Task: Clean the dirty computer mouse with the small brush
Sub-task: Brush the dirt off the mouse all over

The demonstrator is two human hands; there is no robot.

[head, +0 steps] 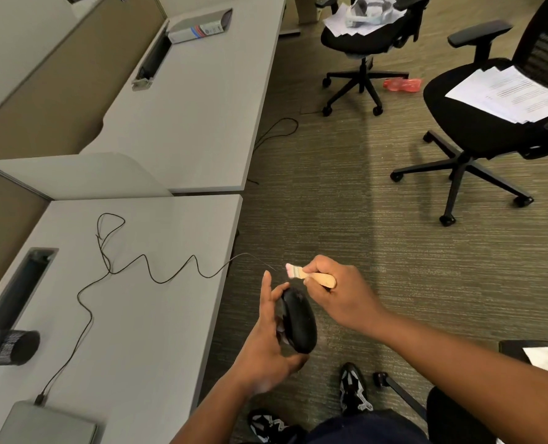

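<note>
- Two hands busy off the desk edge: left hand (266, 341) cradles the black mouse (298, 322) over the carpet, fingers loosely spread along its side, thumb under the rear.
- Right hand (340, 293) pinches the small brush (311, 276) by its wooden handle; bristles hover just past the mouse's front end, not touching.
- Best stroke, likely: bristles down onto the shell, short flicks away from the body.
- Cable (150, 270) trails slack across the desk (170, 315); don't yank.
- Open floor right; office chair (477, 123) well apart.
</note>
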